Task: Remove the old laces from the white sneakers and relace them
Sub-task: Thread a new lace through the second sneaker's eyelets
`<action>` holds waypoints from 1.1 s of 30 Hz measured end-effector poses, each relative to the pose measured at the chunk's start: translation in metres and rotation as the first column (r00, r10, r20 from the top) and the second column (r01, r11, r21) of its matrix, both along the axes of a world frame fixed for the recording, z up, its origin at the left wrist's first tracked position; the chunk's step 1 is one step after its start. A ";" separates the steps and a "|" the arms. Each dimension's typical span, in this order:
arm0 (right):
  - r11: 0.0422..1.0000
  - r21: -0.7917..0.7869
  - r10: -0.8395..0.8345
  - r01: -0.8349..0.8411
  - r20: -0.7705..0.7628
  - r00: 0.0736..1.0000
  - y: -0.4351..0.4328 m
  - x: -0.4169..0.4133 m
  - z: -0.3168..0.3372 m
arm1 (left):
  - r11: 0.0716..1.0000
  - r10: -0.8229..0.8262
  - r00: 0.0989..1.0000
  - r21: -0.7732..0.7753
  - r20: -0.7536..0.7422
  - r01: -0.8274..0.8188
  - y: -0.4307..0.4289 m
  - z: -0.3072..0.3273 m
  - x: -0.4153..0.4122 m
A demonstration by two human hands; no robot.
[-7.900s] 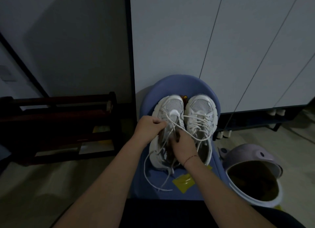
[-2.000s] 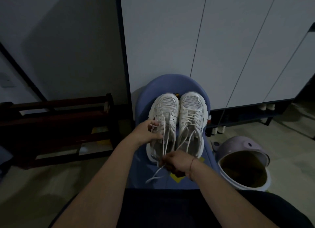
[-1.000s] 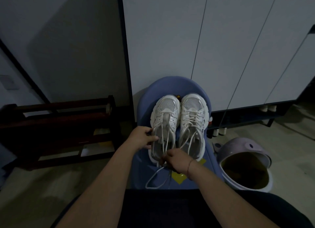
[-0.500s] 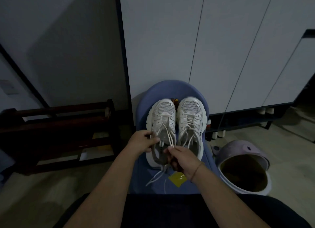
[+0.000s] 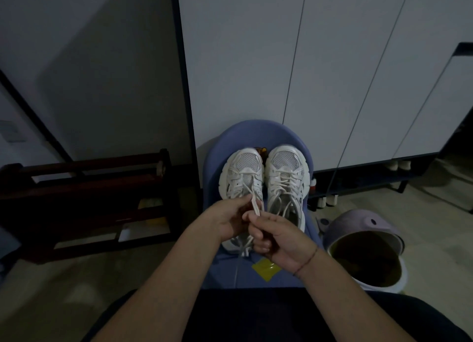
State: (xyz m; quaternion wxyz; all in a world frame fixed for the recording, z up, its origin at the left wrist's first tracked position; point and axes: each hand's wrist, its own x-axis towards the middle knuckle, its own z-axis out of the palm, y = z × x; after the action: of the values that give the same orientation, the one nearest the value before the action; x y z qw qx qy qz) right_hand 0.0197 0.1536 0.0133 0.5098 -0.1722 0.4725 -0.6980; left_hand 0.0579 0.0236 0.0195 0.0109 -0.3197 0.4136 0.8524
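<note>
Two white sneakers stand side by side, toes away from me, on a blue chair. The left sneaker has only its front eyelets laced; its white lace runs back to my hands. My left hand pinches the lace over the shoe's opening, and my right hand grips the same lace just beside it. The lace's loose end hangs down past the heel. The right sneaker is fully laced, with slack loops lying over its tongue.
A yellow packet lies on the chair seat near my right wrist. A lilac bin with an open lid stands on the floor to the right. A dark wooden rack is at the left. White cabinet doors rise behind the chair.
My right hand has risen from the left sneaker's heel to meet my left hand above the opening. Both hands now hold the lace close together, and less lace trails on the seat.
</note>
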 end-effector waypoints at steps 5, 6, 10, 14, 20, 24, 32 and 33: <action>0.986 0.165 0.053 -0.011 -0.250 0.967 0.002 -0.002 -0.004 | 1.000 0.020 1.000 -0.015 -0.004 -0.020 -0.003 -0.004 -0.003; 0.985 0.174 0.041 0.004 -0.258 0.965 0.002 -0.002 -0.004 | 0.999 0.030 1.000 -0.030 -0.006 -0.030 -0.003 -0.005 -0.004; 0.966 0.208 -0.085 0.155 -0.310 0.947 0.004 -0.012 -0.002 | 0.992 0.124 0.990 -0.025 -0.073 -0.127 -0.008 0.003 -0.001; 0.863 0.270 -0.243 0.427 -0.520 0.819 0.017 -0.039 0.013 | 0.909 0.408 0.899 -0.027 -0.159 -0.417 -0.037 0.019 0.010; 0.904 0.048 -0.395 0.424 -0.279 0.875 0.035 -0.071 0.049 | 0.751 0.577 0.759 -0.172 -0.301 -0.638 -0.082 0.015 0.018; 0.921 0.027 -0.372 0.388 -0.224 0.901 0.038 -0.081 0.058 | 0.703 0.514 0.712 -0.242 -0.479 -0.669 -0.103 0.026 0.023; 0.956 -0.069 -0.286 0.285 0.000 0.958 0.019 -0.089 0.051 | 0.524 0.522 0.810 -0.649 -0.266 -0.551 -0.121 0.011 0.026; 0.957 -0.096 -0.270 0.272 0.033 0.962 0.016 -0.089 0.054 | 0.521 0.479 0.845 -0.697 -0.240 -0.493 -0.115 0.013 0.023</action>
State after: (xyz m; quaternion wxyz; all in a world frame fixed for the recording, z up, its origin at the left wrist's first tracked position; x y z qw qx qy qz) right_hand -0.0691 0.1696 0.0673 0.4046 -0.1242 0.4515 -0.7855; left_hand 0.0813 -0.0915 0.0329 -0.3603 -0.3908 0.6147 0.5828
